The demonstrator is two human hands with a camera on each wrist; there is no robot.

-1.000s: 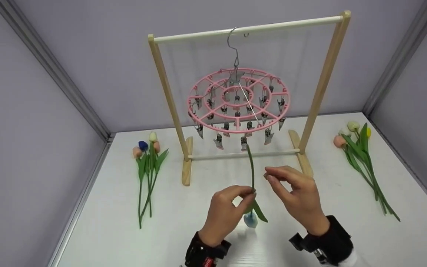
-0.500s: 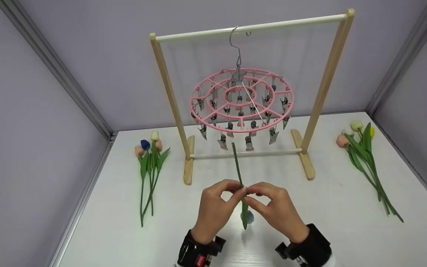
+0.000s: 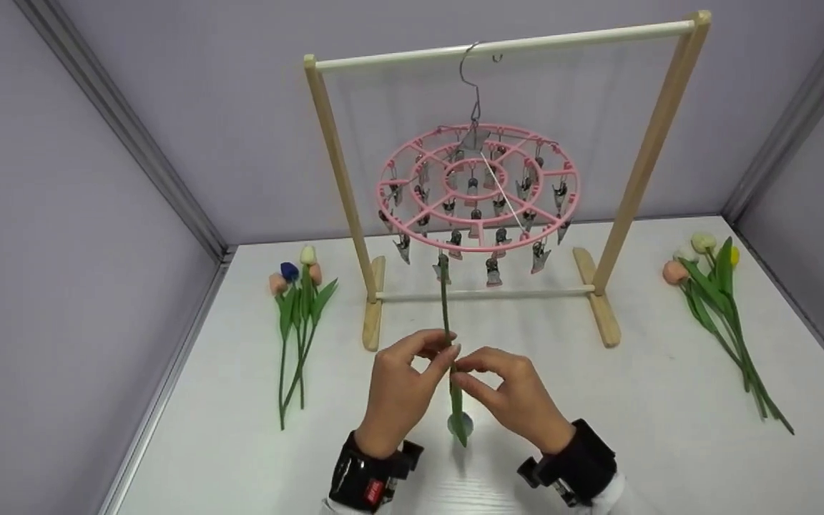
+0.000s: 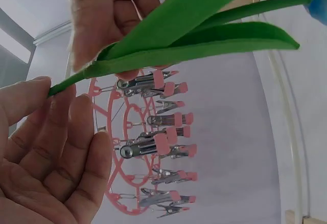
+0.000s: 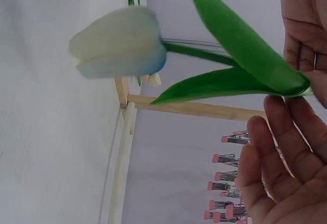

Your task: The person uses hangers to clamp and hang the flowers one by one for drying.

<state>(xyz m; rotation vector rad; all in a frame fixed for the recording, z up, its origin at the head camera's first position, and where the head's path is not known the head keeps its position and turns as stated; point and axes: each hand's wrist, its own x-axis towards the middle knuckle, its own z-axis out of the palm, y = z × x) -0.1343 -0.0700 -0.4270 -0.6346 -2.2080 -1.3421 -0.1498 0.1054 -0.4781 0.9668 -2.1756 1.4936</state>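
Note:
An artificial tulip (image 5: 117,45) with a whitish, blue-tinged bloom hangs head down between my hands in the head view, its bare green stem (image 3: 445,300) pointing up. The thumb and fingers of my left hand (image 3: 401,386) pinch that stem. Just below, at the base of the green leaves (image 5: 240,35), my right hand (image 3: 516,393) pinches the tulip too. Beyond the hands hangs a round pink clip hanger (image 3: 481,236) with several metal clips (image 3: 493,273). The stem's top end overlaps one front clip in the head view; whether they touch, I cannot tell.
A wooden stand (image 3: 651,150) carries the hanger on its white top bar (image 3: 584,38). Several tulips (image 3: 305,307) lie on the white table (image 3: 212,458) at the left, and another bunch of tulips (image 3: 723,300) lies at the right. Grey-framed walls enclose the table.
My right hand has come in from the right and taken hold of the tulip beside my left hand. Both hands and the tulip have shifted left, and the stem tip appears higher than half a second ago.

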